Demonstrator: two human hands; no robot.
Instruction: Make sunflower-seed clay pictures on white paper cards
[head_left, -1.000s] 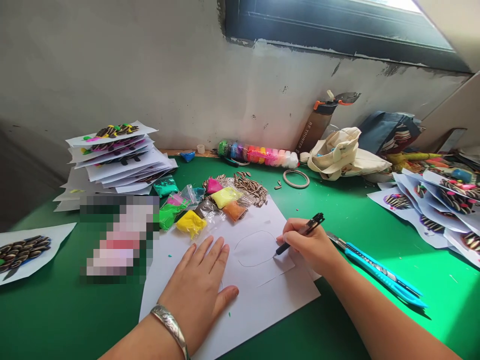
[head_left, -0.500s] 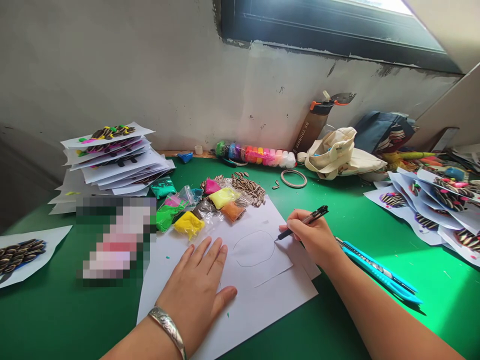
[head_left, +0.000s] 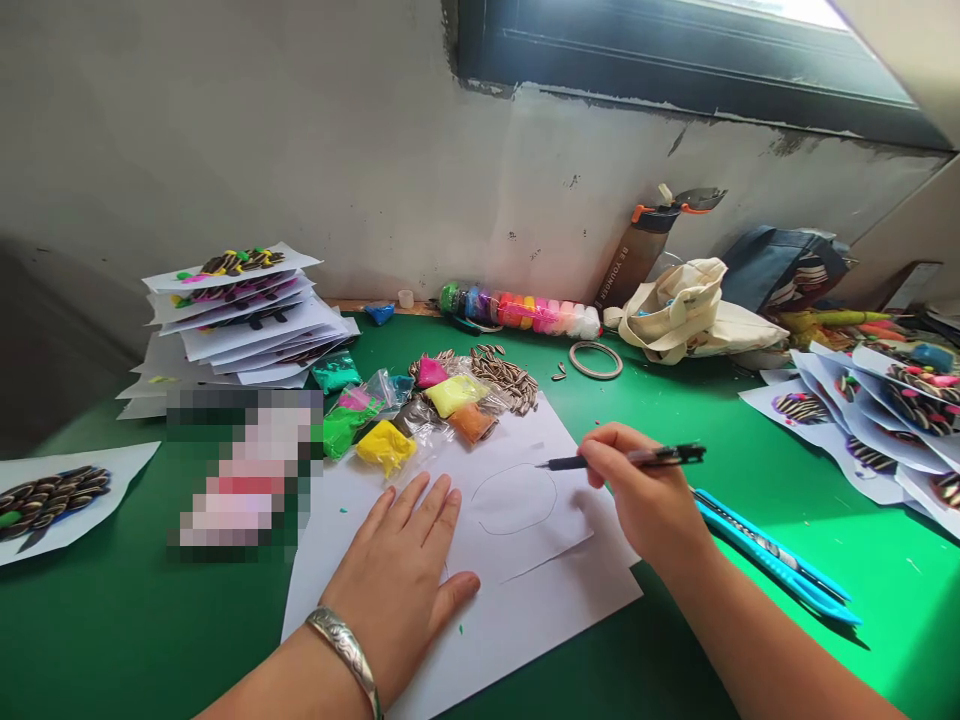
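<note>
My right hand [head_left: 645,490] grips a black pen [head_left: 637,457], its tip at the upper edge of a thin oval outline drawn on white paper [head_left: 540,600]. The outline has a gap at its left side. My left hand [head_left: 409,570], with a silver bangle at the wrist, lies flat on the sheets, fingers spread, left of the drawing. Just beyond it are small bags of coloured clay, among them yellow clay [head_left: 386,446], orange clay [head_left: 472,422] and green clay [head_left: 345,428]. Striped sunflower seeds [head_left: 506,380] lie heaped behind the bags.
A blue cutter [head_left: 780,555] lies right of my right arm. Stacks of seed-decorated sheets stand at the left [head_left: 247,330] and right [head_left: 877,420]. At the back are a tape ring [head_left: 595,361], a tube of coloured clay [head_left: 525,312], a bottle [head_left: 637,250] and a cloth bag [head_left: 675,310].
The pen tip has moved from the outline's right side up and left to its top edge, and the pen now lies flatter. My left hand stays on the paper. The view has shifted slightly.
</note>
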